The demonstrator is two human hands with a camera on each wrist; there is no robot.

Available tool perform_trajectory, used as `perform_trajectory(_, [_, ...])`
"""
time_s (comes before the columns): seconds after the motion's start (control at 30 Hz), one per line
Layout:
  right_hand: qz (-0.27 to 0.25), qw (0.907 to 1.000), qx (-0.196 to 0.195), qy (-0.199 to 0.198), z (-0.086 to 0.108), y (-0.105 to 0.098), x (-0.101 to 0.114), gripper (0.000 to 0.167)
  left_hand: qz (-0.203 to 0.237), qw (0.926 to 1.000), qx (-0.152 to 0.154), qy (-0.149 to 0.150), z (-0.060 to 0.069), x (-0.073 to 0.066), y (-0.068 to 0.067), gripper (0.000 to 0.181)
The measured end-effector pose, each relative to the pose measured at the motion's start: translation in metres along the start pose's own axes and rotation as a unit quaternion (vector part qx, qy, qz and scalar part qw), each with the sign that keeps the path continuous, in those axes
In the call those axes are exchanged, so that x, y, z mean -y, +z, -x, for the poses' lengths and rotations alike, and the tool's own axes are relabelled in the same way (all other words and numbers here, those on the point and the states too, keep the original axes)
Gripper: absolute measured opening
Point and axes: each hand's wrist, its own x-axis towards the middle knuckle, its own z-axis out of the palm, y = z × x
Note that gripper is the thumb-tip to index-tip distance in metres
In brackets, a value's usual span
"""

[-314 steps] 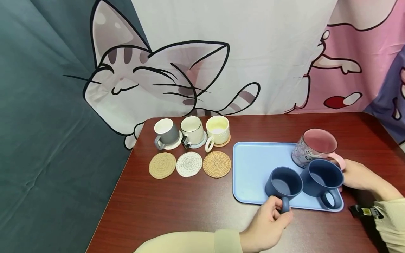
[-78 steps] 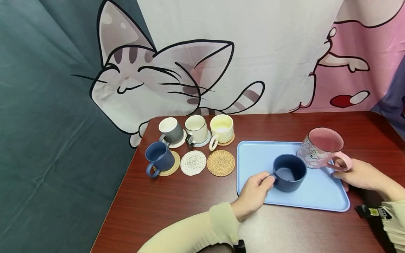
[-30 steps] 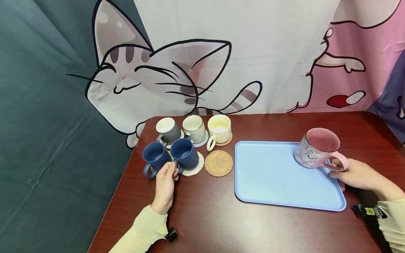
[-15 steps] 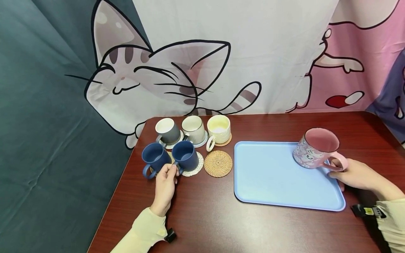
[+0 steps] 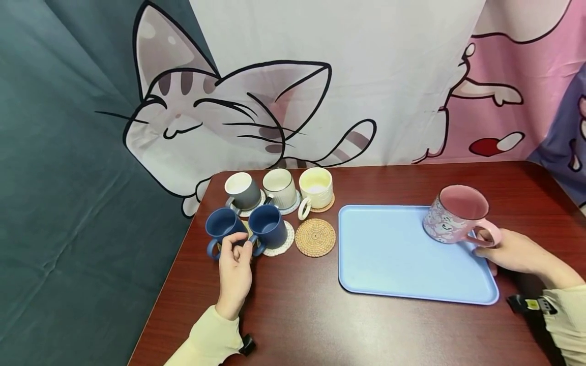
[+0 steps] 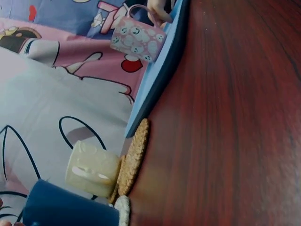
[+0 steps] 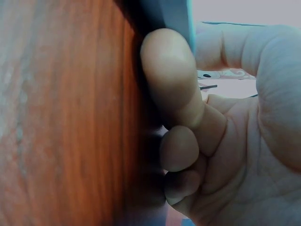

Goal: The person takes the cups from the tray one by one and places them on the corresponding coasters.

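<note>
My left hand (image 5: 235, 277) is beside the handle of a dark blue mug (image 5: 270, 227), thumb and fingers apart and holding nothing. That mug stands on a white woven coaster (image 5: 286, 243). A second dark blue mug (image 5: 221, 222) stands to its left on a tan coaster, partly behind my fingers. My right hand (image 5: 522, 251) grips the right edge of a light blue tray (image 5: 403, 264); in the right wrist view, fingers (image 7: 169, 70) curl under the tray's rim (image 7: 164, 16). On the tray's back right stands a pink patterned mug (image 5: 450, 223), its handle near my right hand.
Behind the blue mugs stand a grey mug (image 5: 244, 192), a cream mug (image 5: 280, 187) and a pale yellow mug (image 5: 317, 187) on coasters. A round woven coaster (image 5: 316, 238) lies bare left of the tray. A cartoon curtain (image 5: 389, 76) hangs behind the table.
My left hand carried the second blue mug from the tray to the white coaster and has now let go of its handle. Earlier the other blue mug also left the tray. My right hand stays put.
</note>
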Motion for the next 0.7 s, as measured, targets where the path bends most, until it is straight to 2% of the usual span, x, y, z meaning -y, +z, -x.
perform_trajectory(0.17, [-0.006,1.0000,0.002,-0.005,-0.001,0.001,-0.001,0.019,0.035,0.9971,0.017,0.065,0.005,-0.002,0.007,0.021])
perform_trajectory(0.3, [-0.011,0.9999,0.004,-0.009,-0.002,0.002,-0.002,0.024,0.047,0.9936,0.044,0.093,0.008,-0.007,0.018,0.017])
perform_trajectory(0.4, [-0.015,0.9998,0.002,-0.013,-0.002,0.001,-0.002,0.027,0.046,0.9919,0.069,0.097,0.010,-0.012,0.030,0.014])
perform_trajectory(0.53, [-0.015,0.9998,0.001,-0.012,-0.002,0.001,-0.002,0.028,0.040,0.9891,0.112,0.087,0.015,-0.022,0.053,0.012])
perform_trajectory(0.7, [-0.012,0.9999,0.003,-0.007,-0.001,0.001,-0.003,0.026,0.037,0.9782,0.191,0.073,0.025,-0.038,0.090,0.013])
